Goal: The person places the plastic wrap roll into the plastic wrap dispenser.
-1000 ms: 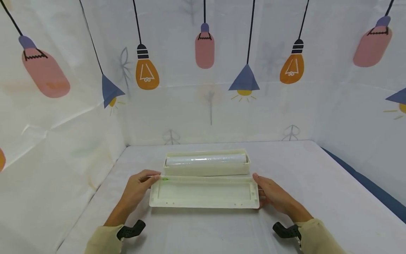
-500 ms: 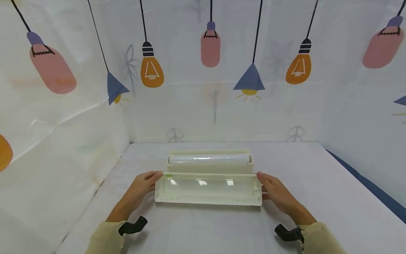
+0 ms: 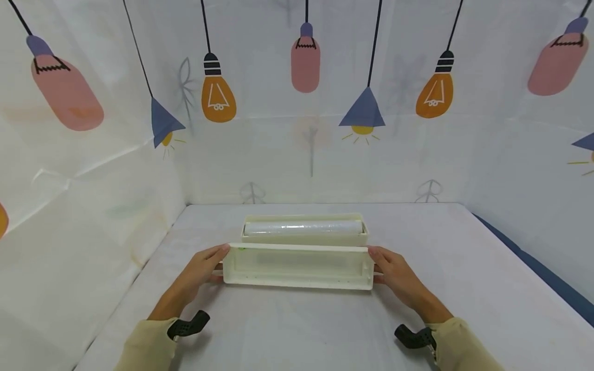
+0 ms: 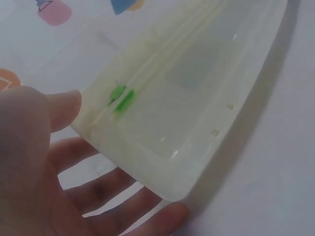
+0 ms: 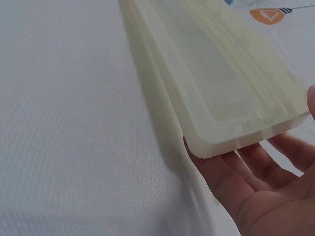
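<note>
A long pale cream plastic lid (image 3: 299,265) is held out level between the two hands, hollow side facing the head camera. My left hand (image 3: 200,270) grips its left end, thumb by the top edge and fingers spread around the back and underside. At the opposite end, my right hand (image 3: 400,275) holds it the same way. In the left wrist view a small green slider (image 4: 124,99) sits on a track along the lid's edge. Just behind stands a matching box (image 3: 306,240) with a roll of cling film (image 3: 303,228) in it; the lid hides most of its front.
A white cloth covers the table (image 3: 297,330). Close behind it rises a white sheet wall (image 3: 278,154) printed with lamps and bulbs, with more sheet to the left and right. Black camera mounts (image 3: 189,325) stick out at both wrists.
Both hands have tilted the lid and shifted it toward the box, so it now covers more of the box's front. The grip at each end stays the same.
</note>
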Motion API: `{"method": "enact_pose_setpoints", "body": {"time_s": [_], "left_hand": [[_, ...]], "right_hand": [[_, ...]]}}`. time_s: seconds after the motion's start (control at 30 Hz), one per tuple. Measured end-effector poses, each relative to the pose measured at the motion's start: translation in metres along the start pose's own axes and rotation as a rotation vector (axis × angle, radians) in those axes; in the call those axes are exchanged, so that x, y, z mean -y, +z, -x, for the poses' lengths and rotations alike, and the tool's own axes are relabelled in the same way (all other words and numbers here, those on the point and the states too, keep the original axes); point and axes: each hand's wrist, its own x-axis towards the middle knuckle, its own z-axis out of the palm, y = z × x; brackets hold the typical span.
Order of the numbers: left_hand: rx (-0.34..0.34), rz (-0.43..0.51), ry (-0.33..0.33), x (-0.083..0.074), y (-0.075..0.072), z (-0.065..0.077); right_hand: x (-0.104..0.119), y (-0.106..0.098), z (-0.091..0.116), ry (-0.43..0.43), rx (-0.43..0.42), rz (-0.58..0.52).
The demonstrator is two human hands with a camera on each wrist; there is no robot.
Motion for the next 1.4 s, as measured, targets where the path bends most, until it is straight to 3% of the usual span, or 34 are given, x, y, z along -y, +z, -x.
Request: {"method": "enact_pose_setpoints", "body": {"time_s": [0.27, 0.43, 0.67, 1.1, 1.4], "left_hand": [[-0.041, 0.06, 0.09, 0.0, 0.006, 0.0], [-0.103, 0.098, 0.164, -0.003, 0.006, 0.002], [-0.143, 0.158, 0.231, -0.008, 0.004, 0.004], [-0.192, 0.139, 0.376, -0.018, 0.01, 0.002], [-0.136, 0.145, 0.424, -0.025, 0.009, -0.003]], "right_hand": [[-0.002, -0.005, -0.003, -0.026, -0.068, -0.074], [0.001, -0.005, -0.007, -0.08, -0.057, -0.062], [0.008, -0.009, -0.006, -0.056, -0.023, -0.062], [0.023, -0.021, -0.005, -0.136, -0.059, -0.037], [0.025, -0.027, -0.009, -0.186, -0.099, -0.043]]}}
